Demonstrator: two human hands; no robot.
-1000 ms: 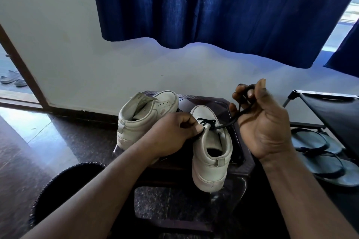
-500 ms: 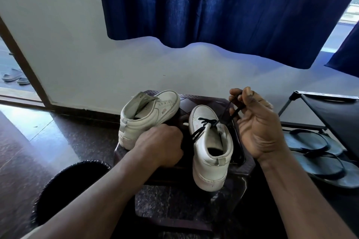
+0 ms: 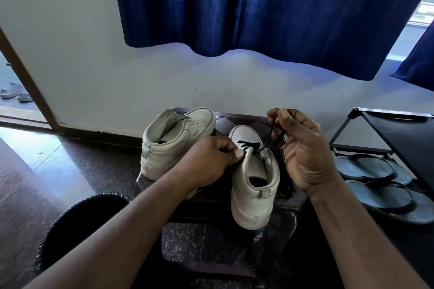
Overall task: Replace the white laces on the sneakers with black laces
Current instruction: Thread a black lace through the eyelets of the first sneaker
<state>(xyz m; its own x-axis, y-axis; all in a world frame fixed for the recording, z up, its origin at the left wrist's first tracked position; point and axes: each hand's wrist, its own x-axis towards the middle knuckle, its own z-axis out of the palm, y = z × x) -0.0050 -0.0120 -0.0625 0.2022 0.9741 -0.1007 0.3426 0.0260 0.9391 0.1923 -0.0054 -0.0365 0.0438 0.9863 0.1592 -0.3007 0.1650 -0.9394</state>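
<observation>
Two white sneakers stand on a dark stool (image 3: 291,204). The left sneaker (image 3: 173,141) has no lace showing. The right sneaker (image 3: 254,178) has a black lace (image 3: 249,144) threaded through its front eyelets. My left hand (image 3: 211,159) pinches the tongue edge of the right sneaker by the lace. My right hand (image 3: 303,148) is raised beside the shoe and holds the free end of the black lace between thumb and fingers. More black lace lies bunched on the stool under my right hand.
A dark blue curtain (image 3: 258,7) hangs over the white wall behind. A black shoe rack (image 3: 399,129) stands at the right with grey flip-flops (image 3: 380,185) on the floor. A dark round mat (image 3: 77,223) lies at lower left. An open doorway is at far left.
My left hand came back up from the stool to the right sneaker's tongue. My right hand lowered a little and moved closer to the shoe, still holding the lace.
</observation>
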